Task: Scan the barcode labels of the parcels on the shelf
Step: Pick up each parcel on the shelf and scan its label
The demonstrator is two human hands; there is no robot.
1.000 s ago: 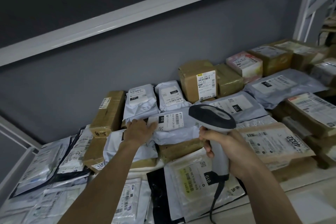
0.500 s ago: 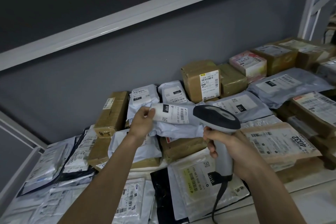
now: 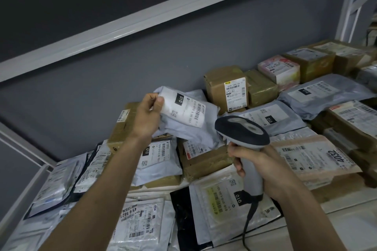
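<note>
The left hand holds a soft grey plastic mailer bag up off the pile, above the middle of the shelf; its fingers curl round the bag's left end, with the thumb pressed on the edge of the white barcode label. The label faces up and toward the camera, tilted, with a black "010" patch near its top and barcode stripes along its right side.

The right hand grips the pale grey handle of a handheld barcode scanner with a dark rounded head, all fingers wrapped round the handle. The scanner's head sits just below and to the right of the raised bag, close to it but not touching as far as can be seen. A black cable hangs from the bottom of the handle.

The white metal shelf below is covered with parcels. A brown cardboard box with a white label stands upright against the grey back wall, just right of the raised bag. A flat brown paper envelope marked "4032" lies to the right of the scanner. A clear plastic mailer with a yellowish insert lies beneath the right wrist, and a white plastic mailer printed "45-6-562" lies at the front, under the left forearm.
</note>
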